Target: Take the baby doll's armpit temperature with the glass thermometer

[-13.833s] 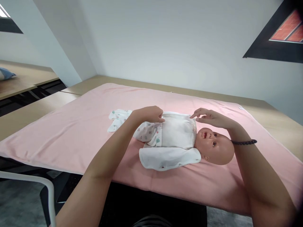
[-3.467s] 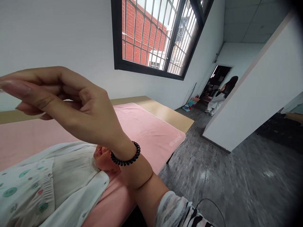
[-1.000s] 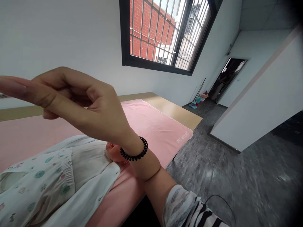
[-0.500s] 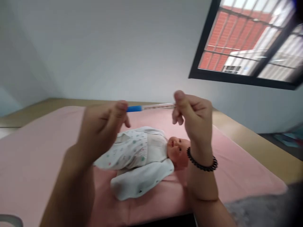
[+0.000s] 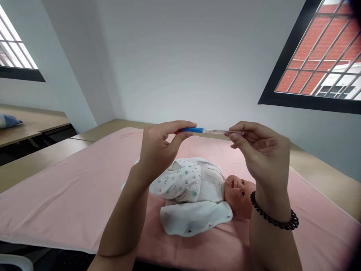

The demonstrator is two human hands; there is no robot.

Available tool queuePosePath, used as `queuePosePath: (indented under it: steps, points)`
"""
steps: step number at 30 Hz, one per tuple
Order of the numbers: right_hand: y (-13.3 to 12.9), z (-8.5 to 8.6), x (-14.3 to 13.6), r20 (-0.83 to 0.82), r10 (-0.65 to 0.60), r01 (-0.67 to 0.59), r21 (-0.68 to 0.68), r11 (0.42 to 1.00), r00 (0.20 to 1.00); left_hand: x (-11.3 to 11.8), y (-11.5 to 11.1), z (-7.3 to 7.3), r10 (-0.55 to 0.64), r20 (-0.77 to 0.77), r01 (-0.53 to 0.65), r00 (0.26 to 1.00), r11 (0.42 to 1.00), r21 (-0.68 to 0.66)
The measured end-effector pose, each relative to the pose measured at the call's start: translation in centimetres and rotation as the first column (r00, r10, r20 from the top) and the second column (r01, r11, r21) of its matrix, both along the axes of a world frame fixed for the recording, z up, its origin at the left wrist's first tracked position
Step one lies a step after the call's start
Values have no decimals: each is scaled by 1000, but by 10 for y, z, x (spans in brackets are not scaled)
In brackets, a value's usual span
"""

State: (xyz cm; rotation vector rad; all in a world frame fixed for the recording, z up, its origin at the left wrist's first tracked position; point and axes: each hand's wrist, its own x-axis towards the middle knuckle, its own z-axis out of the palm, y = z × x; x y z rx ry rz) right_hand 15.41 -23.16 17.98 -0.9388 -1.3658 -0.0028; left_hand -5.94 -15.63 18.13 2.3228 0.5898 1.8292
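A slim clear thermometer (image 5: 216,131) with a blue end (image 5: 197,130) is held level above a baby doll. My left hand (image 5: 166,145) pinches the blue end between thumb and fingers. The clear end is pinched by my right hand (image 5: 258,150), whose wrist wears a black coiled band. Below them the doll (image 5: 234,192) lies on its back, its head to the right, in white clothes with a dotted pattern (image 5: 180,180). My right wrist partly covers its head.
A pink cloth (image 5: 76,192) covers most of the wooden table (image 5: 324,169). Behind it stands a grey-white wall with barred windows at both sides. Another table (image 5: 31,122) with a blue and white item is at the far left. A curved grey chair part (image 5: 17,260) shows at lower left.
The view has swung left, bringing the left window and second table in. Both hands still hold the thermometer; my left fingers are now straighter, and more of the clear end shows between my right fingers.
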Motion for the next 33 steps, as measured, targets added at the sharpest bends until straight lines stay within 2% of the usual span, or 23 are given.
queuePosePath:
  steps: [6,15,23,33]
  points:
    - [-1,-2,-2,-8,-19,20,43,999,1000,1,-4,2,-6,22,6,1000,1000,0]
    - [-4,-3,0,-8,-29,29,3,1000,1000,-1,-3,0,-41,5,41,999,999,-2]
    - [-5,-2,-7,-15,-5,6,65,998,1000,-1,-3,2,-35,21,35,999,999,4]
    - [-4,0,-3,-45,66,-67,-20,998,997,-3,2,2,-69,56,66,996,997,47]
